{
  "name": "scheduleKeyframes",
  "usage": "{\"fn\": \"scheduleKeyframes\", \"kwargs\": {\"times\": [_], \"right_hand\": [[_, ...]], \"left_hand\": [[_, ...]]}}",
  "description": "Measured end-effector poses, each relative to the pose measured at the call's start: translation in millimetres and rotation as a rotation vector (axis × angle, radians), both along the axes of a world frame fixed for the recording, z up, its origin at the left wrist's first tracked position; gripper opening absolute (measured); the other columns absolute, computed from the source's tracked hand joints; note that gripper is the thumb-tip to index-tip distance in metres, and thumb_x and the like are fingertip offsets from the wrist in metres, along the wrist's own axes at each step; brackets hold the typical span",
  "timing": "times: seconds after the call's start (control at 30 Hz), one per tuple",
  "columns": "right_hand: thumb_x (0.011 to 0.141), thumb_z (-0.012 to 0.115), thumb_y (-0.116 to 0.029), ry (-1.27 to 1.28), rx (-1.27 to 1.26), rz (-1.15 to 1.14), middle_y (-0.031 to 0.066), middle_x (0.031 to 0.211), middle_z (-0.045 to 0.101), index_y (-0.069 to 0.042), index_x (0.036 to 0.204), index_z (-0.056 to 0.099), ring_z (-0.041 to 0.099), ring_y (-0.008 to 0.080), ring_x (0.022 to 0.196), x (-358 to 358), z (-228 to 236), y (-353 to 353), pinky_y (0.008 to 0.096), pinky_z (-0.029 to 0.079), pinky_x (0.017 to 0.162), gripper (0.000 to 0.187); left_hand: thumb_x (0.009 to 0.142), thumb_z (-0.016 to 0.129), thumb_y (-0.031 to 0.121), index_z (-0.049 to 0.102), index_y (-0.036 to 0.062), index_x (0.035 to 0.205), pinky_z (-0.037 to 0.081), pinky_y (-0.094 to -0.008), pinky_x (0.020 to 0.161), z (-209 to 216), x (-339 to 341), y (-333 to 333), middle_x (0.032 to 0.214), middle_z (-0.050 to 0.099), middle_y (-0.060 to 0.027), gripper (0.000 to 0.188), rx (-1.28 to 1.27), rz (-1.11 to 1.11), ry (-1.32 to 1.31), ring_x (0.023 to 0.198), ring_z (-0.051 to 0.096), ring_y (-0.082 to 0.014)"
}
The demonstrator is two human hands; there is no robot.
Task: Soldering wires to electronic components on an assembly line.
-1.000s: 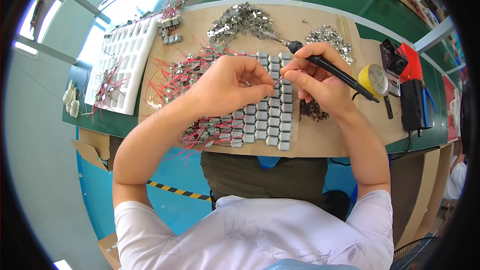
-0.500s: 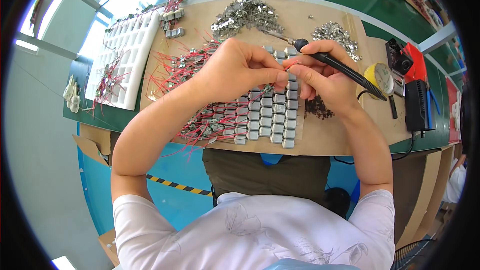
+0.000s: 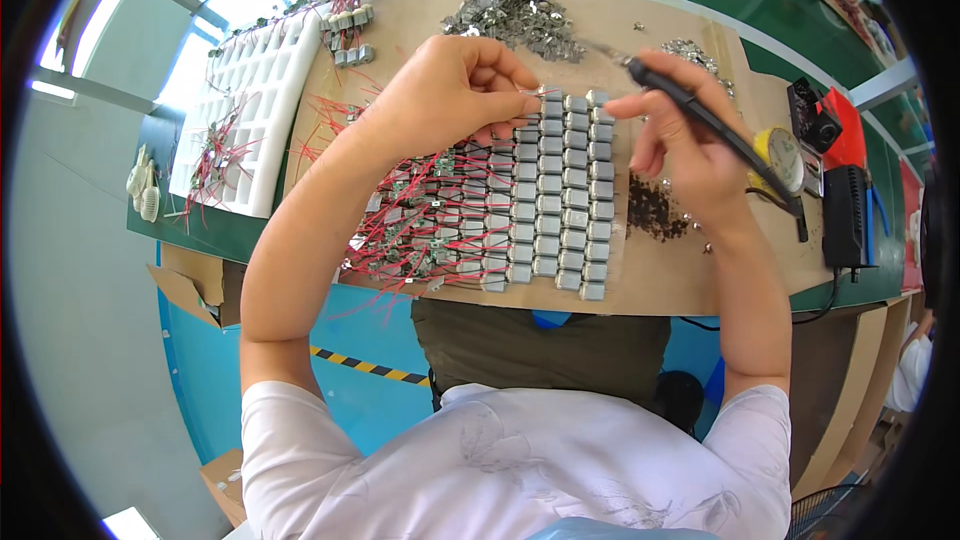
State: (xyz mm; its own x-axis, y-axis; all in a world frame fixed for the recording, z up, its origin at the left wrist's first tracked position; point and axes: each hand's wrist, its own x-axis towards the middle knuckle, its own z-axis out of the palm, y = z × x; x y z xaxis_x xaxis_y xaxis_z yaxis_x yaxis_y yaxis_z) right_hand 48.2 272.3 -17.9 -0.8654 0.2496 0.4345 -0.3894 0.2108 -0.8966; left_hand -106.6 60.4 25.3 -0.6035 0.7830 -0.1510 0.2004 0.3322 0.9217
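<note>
My left hand [image 3: 465, 95] is over the far part of the rows of small grey motors [image 3: 550, 195]. Its thumb and fingers are pressed together; whatever is between them is hidden. To the right, my right hand [image 3: 690, 145] grips a black-handled soldering iron [image 3: 712, 125], its blurred tip pointing to the far left. The right thumb and index finger stand apart on their near side, beyond the rows' right edge. Red wires [image 3: 470, 225] and small green circuit boards [image 3: 405, 255] lie across the left-hand motors.
A white compartment tray [image 3: 270, 90] stands at the left. Piles of metal pieces [image 3: 515, 18] lie at the back, dark bits [image 3: 655, 212] right of the motors. A yellow tape roll [image 3: 778, 155], a black box [image 3: 845, 215] and a red container [image 3: 845, 130] are at the right.
My hands have parted: the left moved left and slightly away, the right moved right with the soldering iron. The red wire seen between them is no longer visible there.
</note>
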Motion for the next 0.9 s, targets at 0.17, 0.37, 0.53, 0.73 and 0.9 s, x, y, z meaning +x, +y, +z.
{"fn": "scheduleKeyframes", "kwargs": {"times": [0.17, 0.37, 0.53, 0.73, 0.9], "right_hand": [[0.105, 0.059, -0.021, 0.063, -0.097, -0.103, 0.0054, 0.078, 0.07, 0.0, 0.123, 0.066, 0.052, 0.0037, 0.052, -1, 2, 24, 0.018, 0.041, 0.045, 0.029], [0.102, 0.062, -0.016, -0.065, -0.032, -0.105, 0.0014, 0.069, 0.064, 0.0, 0.107, 0.071, 0.049, 0.0021, 0.049, 1, -6, 13, 0.0173, 0.038, 0.043, 0.019], [0.098, 0.063, -0.01, -0.093, 0.025, -0.066, 0.0025, 0.069, 0.065, 0.0, 0.105, 0.072, 0.055, 0.0028, 0.051, -5, -15, 5, 0.0166, 0.042, 0.045, 0.015], [0.097, 0.063, -0.007, -0.107, 0.022, -0.053, 0.003, 0.07, 0.065, 0.002, 0.105, 0.071, 0.056, 0.0036, 0.052, -7, -21, 9, 0.017, 0.045, 0.046, 0.015], [0.096, 0.063, -0.006, -0.116, 0.014, -0.03, 0.0032, 0.072, 0.066, 0.002, 0.105, 0.071, 0.057, 0.0035, 0.053, -6, -21, 7, 0.0172, 0.046, 0.048, 0.014]], "left_hand": [[0.09, 0.072, 0.006, 0.07, -0.0036, 0.092, 0.052, -0.0245, 0.062, -19, -8, -13, 0.075, 0.069, -0.0043, 0.01, -0.06, -0.133, 0.244, 0.068, 0.064, -0.0084], [0.084, 0.072, 0.005, 0.068, -0.0015, 0.089, 0.054, -0.0369, 0.066, -31, 5, -14, 0.076, 0.067, -0.0134, 0.009, -0.015, -0.23, 0.75, 0.069, 0.067, -0.0279], [0.085, 0.07, 0.006, 0.067, 0.0002, 0.09, 0.054, -0.0403, 0.067, -42, 6, -16, 0.08, 0.066, -0.014, 0.008, -0.01, -0.229, 0.858, 0.073, 0.066, -0.0312], [0.084, 0.07, 0.006, 0.064, 0.0008, 0.087, 0.053, -0.0401, 0.067, -48, 8, -18, 0.079, 0.063, -0.0127, 0.008, 0.038, -0.174, 0.833, 0.074, 0.064, -0.0315], [0.083, 0.069, 0.005, 0.063, 0.0011, 0.086, 0.051, -0.0402, 0.065, -50, 7, -16, 0.077, 0.061, -0.012, 0.007, 0.071, -0.206, 0.861, 0.073, 0.063, -0.0311]]}}
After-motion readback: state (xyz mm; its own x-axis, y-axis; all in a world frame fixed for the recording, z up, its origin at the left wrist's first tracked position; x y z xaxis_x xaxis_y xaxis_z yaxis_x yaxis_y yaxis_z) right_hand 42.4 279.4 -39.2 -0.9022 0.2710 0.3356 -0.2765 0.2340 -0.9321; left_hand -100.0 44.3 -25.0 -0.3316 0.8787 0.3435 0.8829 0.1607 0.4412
